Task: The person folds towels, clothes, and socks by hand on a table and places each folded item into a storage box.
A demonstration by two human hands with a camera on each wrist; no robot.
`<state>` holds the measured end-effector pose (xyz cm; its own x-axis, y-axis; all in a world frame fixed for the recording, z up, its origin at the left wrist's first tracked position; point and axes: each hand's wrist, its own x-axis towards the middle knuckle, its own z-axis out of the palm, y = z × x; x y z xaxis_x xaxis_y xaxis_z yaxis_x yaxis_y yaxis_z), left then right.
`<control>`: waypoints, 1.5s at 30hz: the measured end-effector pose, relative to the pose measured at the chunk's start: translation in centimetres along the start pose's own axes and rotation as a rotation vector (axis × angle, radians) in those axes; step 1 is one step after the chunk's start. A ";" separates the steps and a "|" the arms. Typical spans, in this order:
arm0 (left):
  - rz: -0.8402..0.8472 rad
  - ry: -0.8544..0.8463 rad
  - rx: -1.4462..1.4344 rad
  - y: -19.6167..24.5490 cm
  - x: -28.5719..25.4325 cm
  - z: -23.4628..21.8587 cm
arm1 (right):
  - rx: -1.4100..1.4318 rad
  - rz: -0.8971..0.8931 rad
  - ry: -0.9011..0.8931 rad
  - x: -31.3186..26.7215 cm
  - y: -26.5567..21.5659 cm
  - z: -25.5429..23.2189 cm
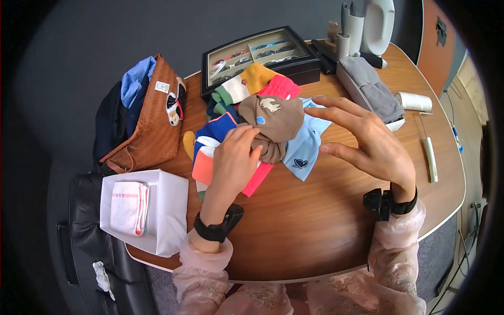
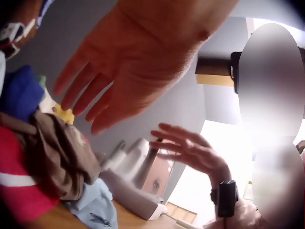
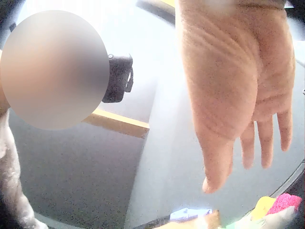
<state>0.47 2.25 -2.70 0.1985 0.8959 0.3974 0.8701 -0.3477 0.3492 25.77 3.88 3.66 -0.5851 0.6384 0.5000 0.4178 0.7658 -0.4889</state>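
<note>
In the head view a heap of colourful socks and small folded cloths lies mid-table. On it sits a bunched brown cloth (image 1: 281, 118) with a pale animal patch. A light blue cloth (image 1: 304, 147) with a dark emblem spreads to its right, and a red, green, white and yellow knit (image 1: 252, 81) lies behind. My left hand (image 1: 233, 160) is over the near left of the heap, fingertips by the brown cloth; in the left wrist view its fingers are straight and hold nothing. To the right of the heap, my right hand (image 1: 367, 139) is raised with fingers spread, holding nothing.
A brown woven basket (image 1: 152, 121) with dark and blue clothes stands left, before it a white box (image 1: 173, 210) holding a folded cloth. Behind the heap is a glass-topped case (image 1: 289, 65). A box of grey cloth (image 1: 367, 86), a lint roller (image 1: 415, 101) and white containers stand right.
</note>
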 end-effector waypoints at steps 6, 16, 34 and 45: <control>0.063 0.060 0.239 -0.9 1.7 3.4 | 0.008 0.028 -0.007 0.2 0.2 0.0; -0.198 0.357 -0.537 -2.0 1.8 -0.6 | 0.036 0.061 -0.092 1.0 0.3 1.6; -0.086 0.206 -0.805 2.2 0.3 -5.0 | 0.730 0.182 -0.234 1.2 -0.5 3.4; -0.176 -0.069 -0.747 1.8 -0.6 -7.1 | 1.232 0.284 0.289 1.0 0.1 0.6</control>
<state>-1.27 -0.87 3.67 0.1344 0.9621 0.2372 0.3605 -0.2705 0.8927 24.79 4.56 3.73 -0.3469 0.8775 0.3311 -0.4994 0.1260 -0.8572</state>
